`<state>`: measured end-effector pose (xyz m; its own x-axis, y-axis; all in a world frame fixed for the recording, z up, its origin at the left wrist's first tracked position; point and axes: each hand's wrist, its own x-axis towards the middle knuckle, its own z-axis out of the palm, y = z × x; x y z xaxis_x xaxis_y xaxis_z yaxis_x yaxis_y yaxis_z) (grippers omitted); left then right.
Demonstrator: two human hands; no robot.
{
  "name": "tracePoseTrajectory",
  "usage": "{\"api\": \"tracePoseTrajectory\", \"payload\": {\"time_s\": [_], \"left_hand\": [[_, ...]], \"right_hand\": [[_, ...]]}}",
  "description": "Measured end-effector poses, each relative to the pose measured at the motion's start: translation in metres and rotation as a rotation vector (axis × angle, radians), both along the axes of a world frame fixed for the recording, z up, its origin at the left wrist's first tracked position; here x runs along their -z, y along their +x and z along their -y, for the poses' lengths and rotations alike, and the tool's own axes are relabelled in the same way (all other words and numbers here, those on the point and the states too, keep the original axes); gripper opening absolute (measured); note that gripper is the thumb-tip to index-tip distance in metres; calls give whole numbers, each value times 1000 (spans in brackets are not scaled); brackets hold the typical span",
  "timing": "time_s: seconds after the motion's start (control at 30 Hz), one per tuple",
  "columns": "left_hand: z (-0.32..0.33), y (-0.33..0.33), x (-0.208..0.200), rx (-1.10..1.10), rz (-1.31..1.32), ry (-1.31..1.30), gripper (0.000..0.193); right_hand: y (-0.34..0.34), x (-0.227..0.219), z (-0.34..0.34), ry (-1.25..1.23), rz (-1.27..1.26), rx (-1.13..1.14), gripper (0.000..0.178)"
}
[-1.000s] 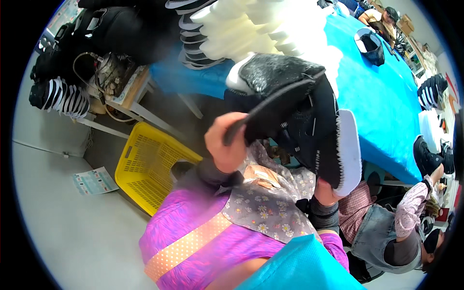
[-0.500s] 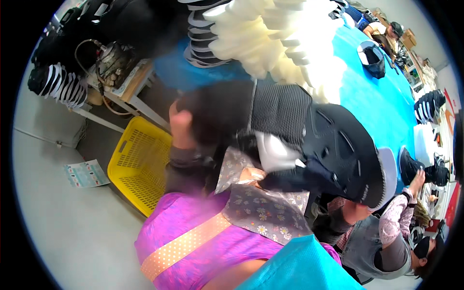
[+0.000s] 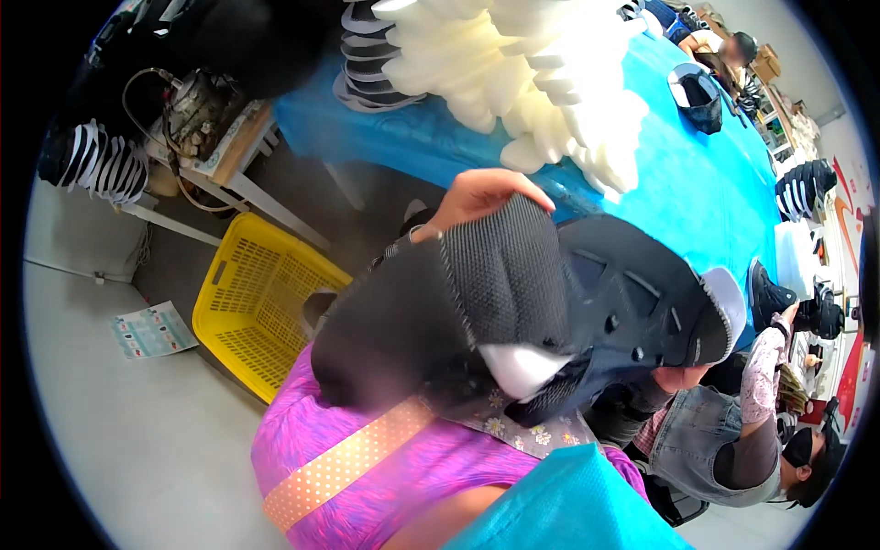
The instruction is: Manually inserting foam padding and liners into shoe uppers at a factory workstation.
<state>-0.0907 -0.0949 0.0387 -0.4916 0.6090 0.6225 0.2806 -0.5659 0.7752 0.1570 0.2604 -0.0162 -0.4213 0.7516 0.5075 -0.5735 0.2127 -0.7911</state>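
Held in front of me is a black padded piece (image 3: 632,284), whose exact kind I cannot make out. It has a moulded part with slots and small knobs, a ribbed mesh panel (image 3: 509,275), zigzag-stitched edges and a pale grey rim at its right end. A smooth white part (image 3: 522,368) shows in its opening. My left hand (image 3: 481,197) grips the mesh panel's upper edge, fingers bent over it. Under the right end, my right hand (image 3: 680,378) holds the piece from below, with most of its fingers hidden. A smooth dark flap (image 3: 390,312) hangs to the left.
A blue-covered table (image 3: 724,174) bears a heap of white foam pieces (image 3: 513,55), stacked dark pieces with pale rims (image 3: 371,60) and a black-and-white piece (image 3: 701,101). A yellow basket (image 3: 243,302) stands at left. A co-worker (image 3: 706,440) sits at right.
My left hand has moved right and up, from the left end onto the mesh panel's edge. The dark flap has swung down and left, and the piece has tilted.
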Motion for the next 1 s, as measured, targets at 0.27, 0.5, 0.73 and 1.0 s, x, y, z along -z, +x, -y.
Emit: {"api": "tracePoseTrajectory", "payload": {"time_s": [0.27, 0.5, 0.73, 1.0], "left_hand": [[26, -15, 11, -732, 1, -205, 21], [22, -10, 40, 258, 394, -173, 72], [-18, 20, 108, 275, 401, -365, 30], [-3, 12, 41, 44, 588, -425, 16]], "right_hand": [[32, -42, -6, 186, -80, -166, 67], [41, -28, -24, 36, -151, -27, 66], [28, -33, -21, -133, -266, -84, 59], [38, -30, -29, -18, -154, -22, 65]]}}
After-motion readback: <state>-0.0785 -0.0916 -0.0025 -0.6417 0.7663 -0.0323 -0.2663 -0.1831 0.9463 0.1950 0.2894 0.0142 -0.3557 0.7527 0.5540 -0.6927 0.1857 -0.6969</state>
